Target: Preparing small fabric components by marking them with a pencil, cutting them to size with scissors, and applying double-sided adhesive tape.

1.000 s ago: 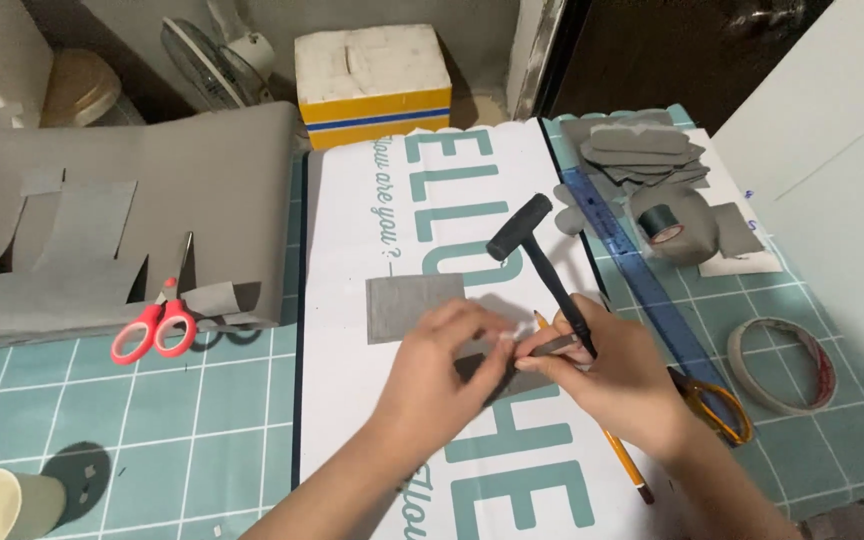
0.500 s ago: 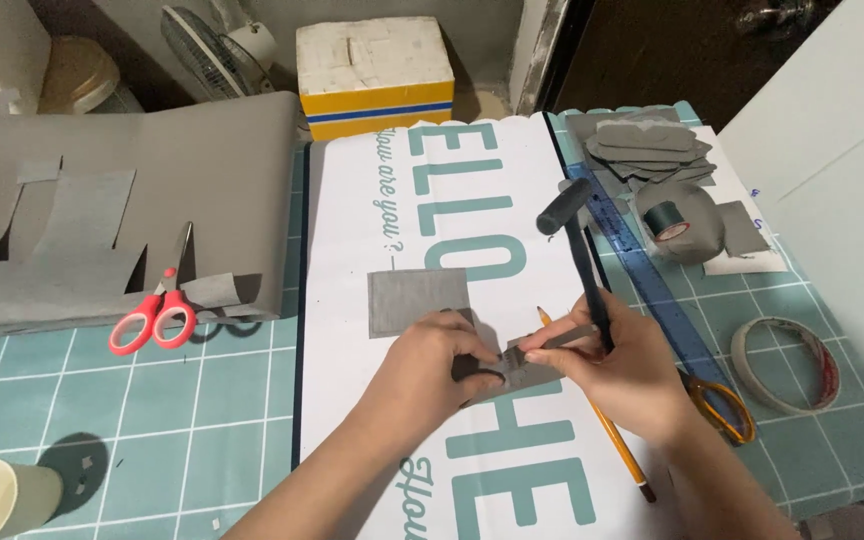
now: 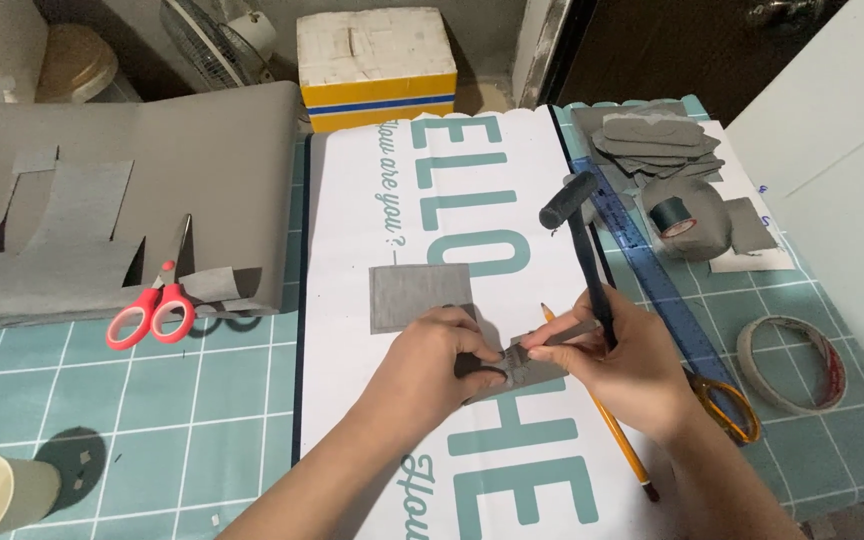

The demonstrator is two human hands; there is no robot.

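On a teal cutting mat topped by a white printed sheet, the left hand pinches a small grey piece at the sheet's middle while the right hand, gripping a black hammer, steadies it; aligning seems underway, with firm pressing likely needed next.

1. A home craft corner: a teal gridded cutting mat covers the desk.
2. Left of the mat's white printed sheet lie red-handled scissors and cut grey sheets.
3. Right of it: a blue ruler, tape roll, grey offcuts.
4. Behind it, a small fan.
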